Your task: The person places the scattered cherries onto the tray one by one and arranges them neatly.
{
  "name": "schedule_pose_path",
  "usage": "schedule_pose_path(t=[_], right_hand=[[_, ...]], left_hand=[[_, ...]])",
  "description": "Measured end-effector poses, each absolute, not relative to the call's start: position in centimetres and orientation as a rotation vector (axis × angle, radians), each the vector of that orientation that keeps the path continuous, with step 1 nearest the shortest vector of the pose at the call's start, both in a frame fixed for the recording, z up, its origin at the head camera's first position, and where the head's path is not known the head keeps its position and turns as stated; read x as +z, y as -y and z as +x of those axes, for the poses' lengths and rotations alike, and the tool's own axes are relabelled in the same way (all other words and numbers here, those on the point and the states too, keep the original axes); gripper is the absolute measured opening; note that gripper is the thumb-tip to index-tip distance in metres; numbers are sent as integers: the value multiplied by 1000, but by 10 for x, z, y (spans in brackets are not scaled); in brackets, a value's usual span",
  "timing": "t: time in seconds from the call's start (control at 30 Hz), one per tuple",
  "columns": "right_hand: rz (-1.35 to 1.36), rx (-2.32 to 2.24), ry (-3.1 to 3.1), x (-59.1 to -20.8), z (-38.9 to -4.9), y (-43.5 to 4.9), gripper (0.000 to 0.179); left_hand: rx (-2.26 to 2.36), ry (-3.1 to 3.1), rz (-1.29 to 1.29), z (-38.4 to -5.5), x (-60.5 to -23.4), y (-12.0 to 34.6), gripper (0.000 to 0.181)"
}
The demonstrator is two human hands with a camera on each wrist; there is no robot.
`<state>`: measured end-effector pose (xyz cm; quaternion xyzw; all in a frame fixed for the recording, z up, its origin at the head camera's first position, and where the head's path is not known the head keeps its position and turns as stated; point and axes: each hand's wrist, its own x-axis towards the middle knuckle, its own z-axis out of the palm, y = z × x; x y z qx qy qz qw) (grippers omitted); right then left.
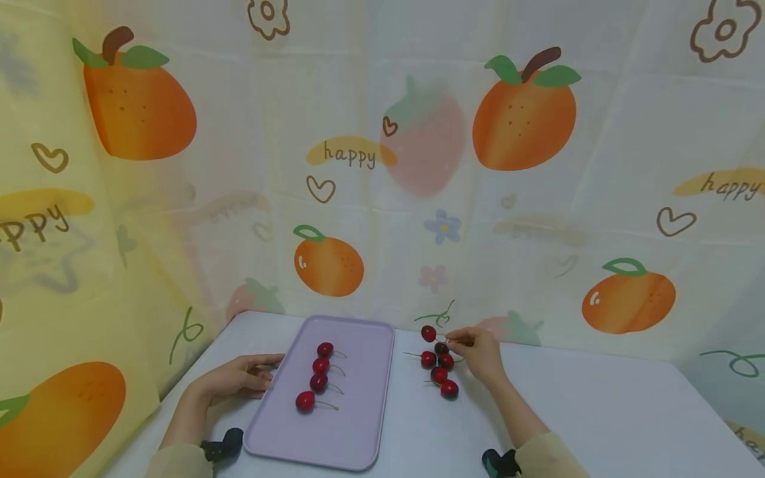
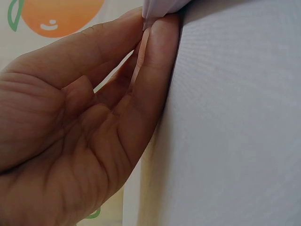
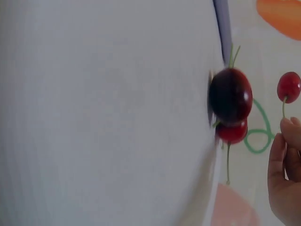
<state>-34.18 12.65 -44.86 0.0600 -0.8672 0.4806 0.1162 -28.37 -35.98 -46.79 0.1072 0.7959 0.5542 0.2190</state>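
A lilac tray (image 1: 352, 438) lies on the table with several red cherries (image 1: 320, 366) in a column on it, stems pointing right. My left hand (image 1: 236, 377) is at the tray's left edge; the left wrist view shows thumb and fingertips pinching its rim (image 2: 157, 8). To the tray's right, my right hand (image 1: 478, 352) pinches a cherry (image 3: 289, 87) by its stem (image 3: 283, 108), with the fruit raised above the table. Below it is a loose group of cherries (image 1: 439, 375), two of them (image 3: 230, 96) large in the right wrist view.
The white table (image 1: 597, 411) extends to the right of the cherries. Behind it hangs a fruit-patterned cloth (image 1: 370, 66), and a yellowish cloth side (image 1: 48, 318) rises at the left. Dark straps (image 1: 224, 446) circle both wrists.
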Motion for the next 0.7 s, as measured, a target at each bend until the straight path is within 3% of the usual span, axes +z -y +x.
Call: schedule_pose_path(t=[0.7], right_hand=[[469, 1636, 2487, -442, -311, -50, 9]], left_hand=[[1536, -2207, 307, -284, -469, 361, 68]])
